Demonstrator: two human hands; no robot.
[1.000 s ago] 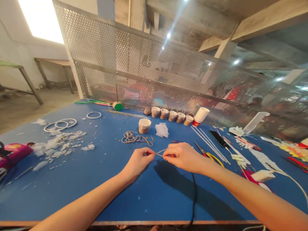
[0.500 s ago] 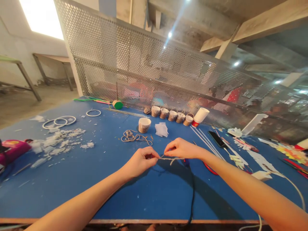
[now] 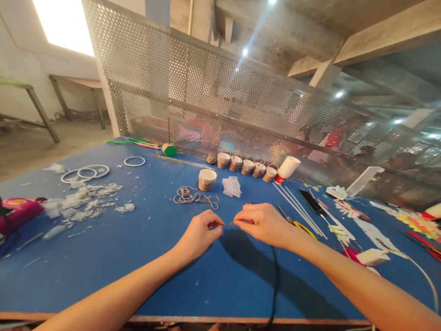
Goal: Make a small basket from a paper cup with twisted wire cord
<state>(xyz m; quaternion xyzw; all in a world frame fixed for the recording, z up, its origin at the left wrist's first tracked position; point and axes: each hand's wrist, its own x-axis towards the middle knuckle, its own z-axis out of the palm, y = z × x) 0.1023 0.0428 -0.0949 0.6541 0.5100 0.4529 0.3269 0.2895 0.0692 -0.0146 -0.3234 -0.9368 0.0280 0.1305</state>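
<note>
My left hand (image 3: 201, 232) pinches one end of a short piece of thin cord (image 3: 228, 224) above the blue table (image 3: 193, 285). The fingers of my right hand (image 3: 263, 223) are closed on the same cord, a small gap to the right. Just beyond my hands lies a loose coil of cord (image 3: 193, 196). A cup wrapped in cord (image 3: 207, 179) stands behind the coil, with a stack of white sheets (image 3: 232, 186) to its right.
Wrapped small cups (image 3: 247, 167) and stacked paper cups (image 3: 288, 168) line the back by a perforated metal screen (image 3: 206, 92). Scissors (image 3: 299, 224), a phone (image 3: 310, 201) and white strips lie right. White scraps (image 3: 86, 202), rings (image 3: 134, 161) and a magenta tool (image 3: 20, 214) are left.
My right hand has turned and lowered beside my left, covering the cord's loose strands seen before. The yellow scissor handles have come into view behind my right forearm.
</note>
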